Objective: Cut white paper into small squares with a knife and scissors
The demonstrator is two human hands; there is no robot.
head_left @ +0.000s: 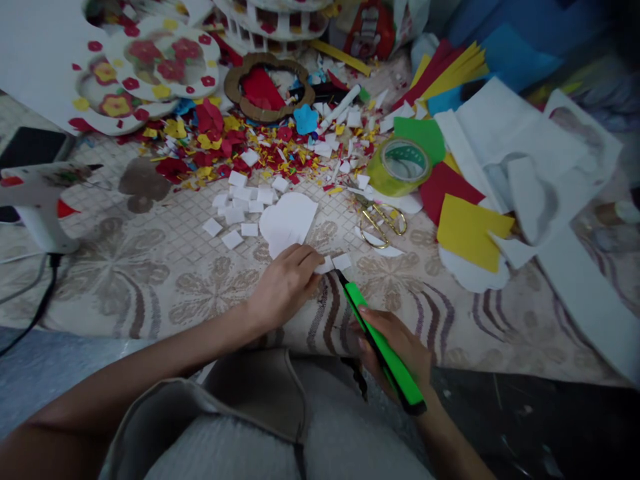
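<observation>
My right hand (395, 347) is wrapped round a bright green utility knife (383, 347), its black tip pointing up and left at a small white foam strip (334, 263) on the patterned mat. My left hand (287, 283) pinches the left end of that strip with fingers closed. Just above lies a larger white cloud-shaped foam piece (287, 220), with several small white cut squares (240, 207) to its left.
Gold scissors (380, 219) and a tape roll (400, 165) lie right of centre. A white glue gun (35, 200) stands at the left. Coloured paper scraps, red and yellow sheets (470, 230), white foam offcuts (530, 173) and flower-decorated boards (150, 67) crowd the back.
</observation>
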